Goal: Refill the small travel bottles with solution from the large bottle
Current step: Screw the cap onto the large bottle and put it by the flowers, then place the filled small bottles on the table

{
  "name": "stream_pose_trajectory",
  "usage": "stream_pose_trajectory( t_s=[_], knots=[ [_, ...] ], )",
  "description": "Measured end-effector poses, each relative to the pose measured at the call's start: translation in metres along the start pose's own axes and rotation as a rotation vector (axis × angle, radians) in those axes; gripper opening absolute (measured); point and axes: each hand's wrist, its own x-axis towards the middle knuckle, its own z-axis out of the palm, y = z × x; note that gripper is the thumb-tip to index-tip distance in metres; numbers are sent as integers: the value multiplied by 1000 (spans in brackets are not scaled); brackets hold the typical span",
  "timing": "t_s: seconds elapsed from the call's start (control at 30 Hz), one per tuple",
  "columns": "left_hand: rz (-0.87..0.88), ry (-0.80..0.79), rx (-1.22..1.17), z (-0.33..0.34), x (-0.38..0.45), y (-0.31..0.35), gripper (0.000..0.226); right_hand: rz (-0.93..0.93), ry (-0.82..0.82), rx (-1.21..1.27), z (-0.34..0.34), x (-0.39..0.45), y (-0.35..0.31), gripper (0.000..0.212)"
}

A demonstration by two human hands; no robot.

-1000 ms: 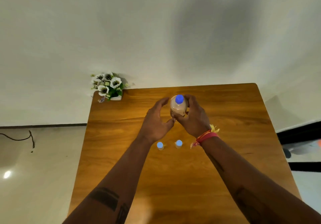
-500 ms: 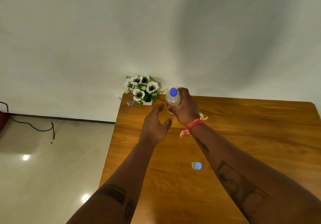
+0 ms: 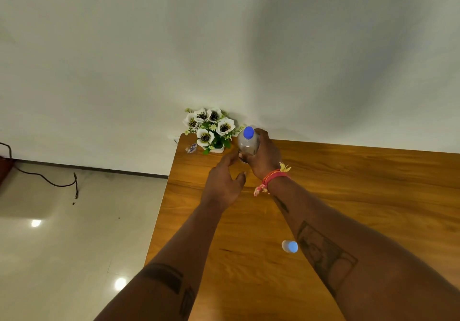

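Plain off-white wall (image 3: 124,59) across the upper frame, smooth, crossed by soft grey shadow to the right. Glossy pale tiled floor (image 3: 62,246) at lower left, catching two bright round reflections of light. Dark skirting strip (image 3: 99,170) where wall meets floor. Black cable (image 3: 49,181) trailing down from the left edge onto the tiles. Wooden worktop (image 3: 361,183), warm brown with visible grain, set against the wall. White-flowered potted plant (image 3: 211,129) at its far left corner, touching the wall.
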Motion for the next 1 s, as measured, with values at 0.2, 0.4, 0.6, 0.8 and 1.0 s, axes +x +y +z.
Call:
stream_pose_trajectory(
  t_s=[0.2, 0.4, 0.6, 0.8, 1.0],
  knots=[
    [-12, 4, 42, 9, -4, 3, 55, 21, -59, -68, -21, -16, 8, 93],
    [-10, -32, 46, 30, -26, 27, 50, 94, -104, -114, -66, -56, 20, 77],
    [27, -62, 35, 57, -60, 52, 48, 116, -98, -67, -118, -105, 42, 56],
    [-20, -91, 51, 81, -114, 66, 43, 190, -92, 41, -175, -159, 71, 40],
    [-119, -124, 103, 98, -165, 50, 51, 206, -195, 133, -190, -212, 103, 60]
  ],
)
